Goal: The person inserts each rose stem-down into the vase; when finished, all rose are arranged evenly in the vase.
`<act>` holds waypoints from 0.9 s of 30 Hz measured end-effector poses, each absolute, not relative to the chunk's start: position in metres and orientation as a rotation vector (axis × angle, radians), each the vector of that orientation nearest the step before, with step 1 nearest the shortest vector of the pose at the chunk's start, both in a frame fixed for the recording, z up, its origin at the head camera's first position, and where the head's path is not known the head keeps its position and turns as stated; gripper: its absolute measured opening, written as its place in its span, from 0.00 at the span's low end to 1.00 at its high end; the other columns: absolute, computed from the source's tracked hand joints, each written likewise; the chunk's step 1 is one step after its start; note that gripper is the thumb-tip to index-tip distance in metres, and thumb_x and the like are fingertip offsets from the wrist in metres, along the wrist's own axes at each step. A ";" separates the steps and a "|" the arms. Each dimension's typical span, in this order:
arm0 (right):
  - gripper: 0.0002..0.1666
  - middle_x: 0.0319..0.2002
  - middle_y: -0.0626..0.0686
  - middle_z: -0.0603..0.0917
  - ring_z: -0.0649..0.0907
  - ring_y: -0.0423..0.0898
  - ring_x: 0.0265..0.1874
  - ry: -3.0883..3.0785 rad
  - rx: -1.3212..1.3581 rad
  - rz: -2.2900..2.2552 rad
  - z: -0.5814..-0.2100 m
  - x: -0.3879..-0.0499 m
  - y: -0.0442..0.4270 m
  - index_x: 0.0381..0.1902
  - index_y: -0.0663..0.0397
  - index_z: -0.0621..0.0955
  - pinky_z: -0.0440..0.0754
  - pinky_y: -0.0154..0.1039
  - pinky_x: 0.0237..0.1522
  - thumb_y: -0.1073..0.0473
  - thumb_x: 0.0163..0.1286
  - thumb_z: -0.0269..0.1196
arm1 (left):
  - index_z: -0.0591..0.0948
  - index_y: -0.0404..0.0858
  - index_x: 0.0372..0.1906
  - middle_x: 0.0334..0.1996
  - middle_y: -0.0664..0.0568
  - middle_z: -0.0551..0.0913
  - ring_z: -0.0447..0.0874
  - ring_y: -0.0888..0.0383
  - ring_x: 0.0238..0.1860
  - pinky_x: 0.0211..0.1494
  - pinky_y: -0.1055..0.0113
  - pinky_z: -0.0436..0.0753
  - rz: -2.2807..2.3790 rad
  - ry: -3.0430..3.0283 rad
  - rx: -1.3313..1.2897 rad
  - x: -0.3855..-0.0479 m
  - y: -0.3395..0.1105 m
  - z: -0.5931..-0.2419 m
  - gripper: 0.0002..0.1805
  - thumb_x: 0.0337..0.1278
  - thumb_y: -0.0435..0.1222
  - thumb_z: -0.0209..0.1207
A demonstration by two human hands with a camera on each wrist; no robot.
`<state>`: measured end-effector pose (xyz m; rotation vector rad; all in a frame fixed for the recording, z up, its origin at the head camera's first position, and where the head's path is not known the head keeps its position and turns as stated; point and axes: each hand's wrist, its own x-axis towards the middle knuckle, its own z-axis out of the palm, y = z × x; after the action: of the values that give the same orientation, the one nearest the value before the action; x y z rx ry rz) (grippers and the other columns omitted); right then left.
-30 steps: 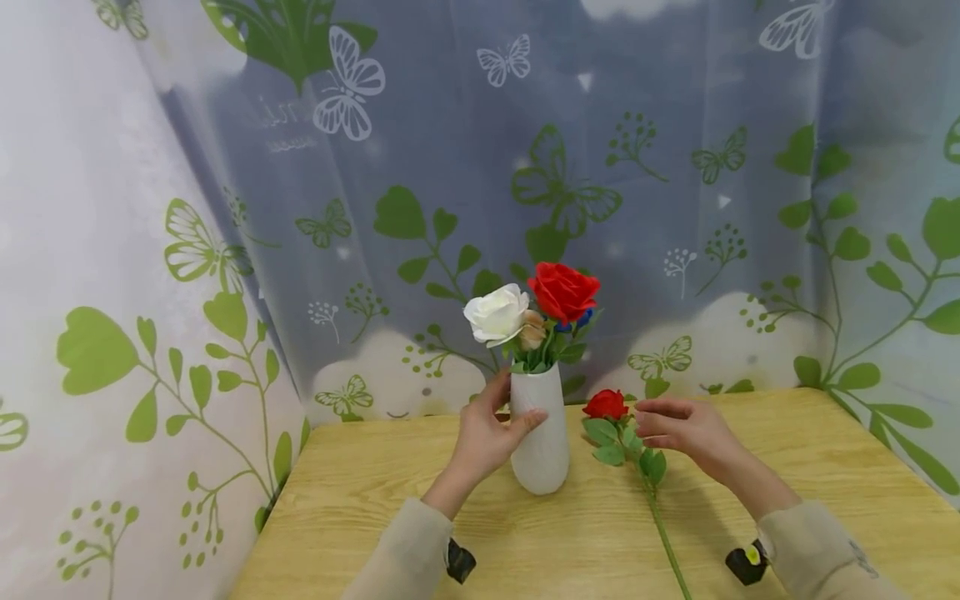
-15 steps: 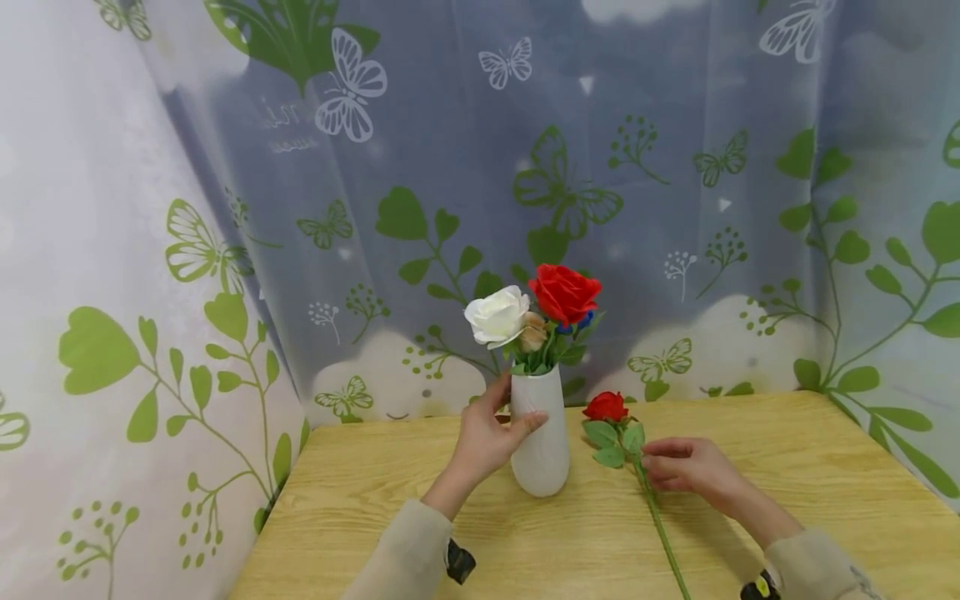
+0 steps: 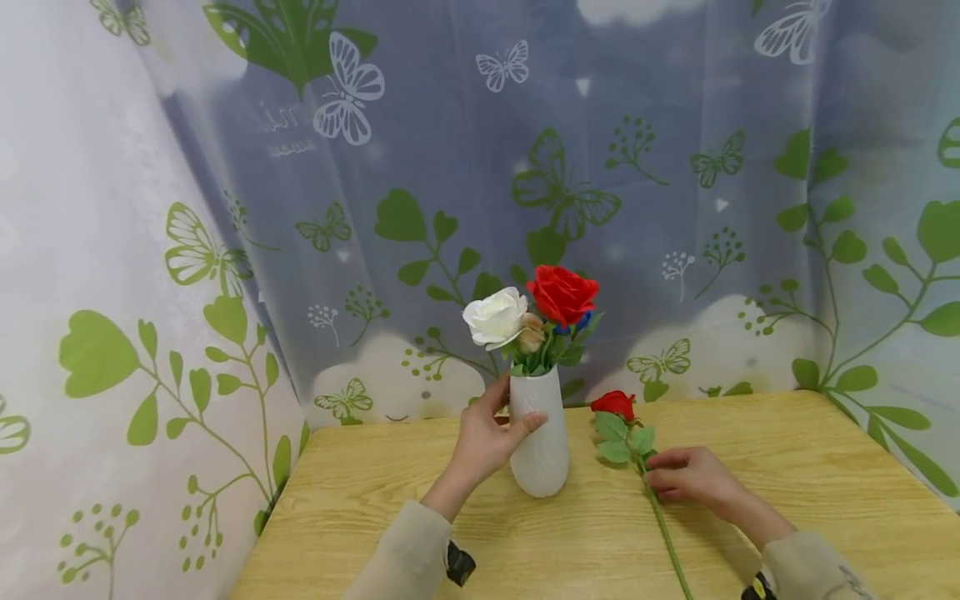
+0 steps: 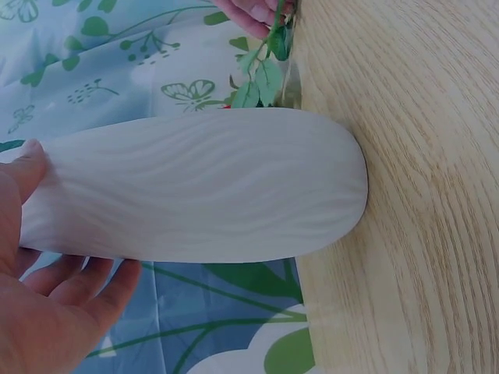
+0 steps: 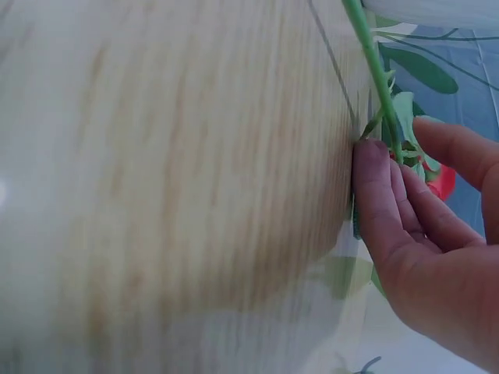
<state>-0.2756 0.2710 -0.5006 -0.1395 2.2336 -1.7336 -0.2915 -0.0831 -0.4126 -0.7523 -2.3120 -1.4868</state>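
Note:
My left hand (image 3: 489,440) grips the upper part of a white vase (image 3: 542,450), thumb in front and fingers behind. The vase stands upright on the table; its rippled side (image 4: 210,187) fills much of the left wrist view. In its mouth are a white rose (image 3: 495,317), a red rose (image 3: 562,295), a small tan bloom (image 3: 531,333) and a partly hidden blue one (image 3: 583,321). To the right, a single long-stemmed red rose (image 3: 613,405) slants across the table. My right hand (image 3: 693,479) holds its green stem (image 5: 378,78) just below the leaves, between thumb and fingers.
The wooden table (image 3: 360,492) ends at a patterned curtain (image 3: 450,125) just behind the vase. Another curtain (image 3: 90,250) hangs along the left side. Dark wrist devices (image 3: 460,563) sit at both cuffs.
My right hand has come down from beside the loose rose's bloom to its stem and taken hold. That rose has shifted slightly right. The left hand and vase have stayed in place.

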 end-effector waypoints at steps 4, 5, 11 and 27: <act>0.30 0.49 0.59 0.89 0.91 0.46 0.42 2.300 -0.090 -1.675 -0.500 -0.277 0.265 0.62 0.82 0.77 0.92 0.46 0.46 0.62 0.72 0.69 | 0.68 0.39 0.80 0.66 0.43 0.83 0.87 0.46 0.61 0.52 0.53 0.91 -1.490 -2.313 -0.745 -0.291 -0.084 -0.412 0.42 0.66 0.45 0.72; 0.30 0.49 0.60 0.90 0.91 0.47 0.41 2.322 -0.079 -1.662 -0.500 -0.278 0.263 0.62 0.82 0.78 0.92 0.46 0.46 0.63 0.71 0.69 | 0.69 0.39 0.80 0.66 0.43 0.83 0.87 0.47 0.61 0.52 0.53 0.91 -1.488 -2.314 -0.745 -0.291 -0.084 -0.413 0.42 0.66 0.45 0.72; 0.26 0.44 0.61 0.91 0.92 0.48 0.34 2.472 -0.016 -1.560 -0.498 -0.278 0.254 0.55 0.79 0.83 0.92 0.44 0.39 0.63 0.66 0.73 | 0.68 0.39 0.80 0.66 0.43 0.83 0.87 0.46 0.61 0.52 0.51 0.91 -1.504 -2.314 -0.755 -0.290 -0.083 -0.413 0.42 0.66 0.45 0.72; 0.31 0.42 0.55 0.91 0.91 0.44 0.36 2.140 0.003 -1.761 -0.495 -0.282 0.259 0.64 0.86 0.73 0.91 0.42 0.42 0.68 0.71 0.67 | 0.70 0.42 0.79 0.65 0.45 0.84 0.87 0.49 0.61 0.52 0.51 0.90 -1.513 -2.315 -0.738 -0.291 -0.084 -0.414 0.42 0.64 0.44 0.73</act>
<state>-0.2821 0.2592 -0.4952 0.0031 2.1400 -1.7613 -0.2907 -0.0835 -0.4141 -0.7382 -2.3149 -1.5125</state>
